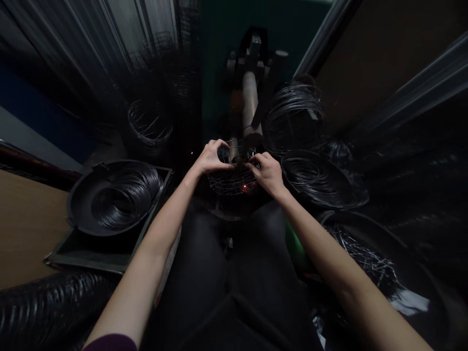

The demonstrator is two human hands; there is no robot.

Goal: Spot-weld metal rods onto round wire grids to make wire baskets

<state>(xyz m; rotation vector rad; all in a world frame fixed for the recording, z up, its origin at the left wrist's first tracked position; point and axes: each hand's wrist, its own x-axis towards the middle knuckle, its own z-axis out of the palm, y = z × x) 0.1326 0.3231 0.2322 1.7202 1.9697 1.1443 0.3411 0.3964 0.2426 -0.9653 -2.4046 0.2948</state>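
A round wire cage [234,181] sits in front of me under a grey cylindrical machine arm [250,102]. My left hand [211,157] curls over the cage's upper left rim, fingers closed on the wires. On the upper right rim my right hand [267,171] grips it, fingers pinched on the wire. A small red glow [244,186] shows at the cage's lower right side. Both forearms reach forward from the bottom of the view over my dark lap.
A dark bowl of wire rings [117,197] sits in a tray [87,253] at left. More wire coils [296,114] and a dish of rings [321,180] lie at right. Short wire pieces [369,261] fill a container lower right. Stacked wire cages [150,124] stand behind left.
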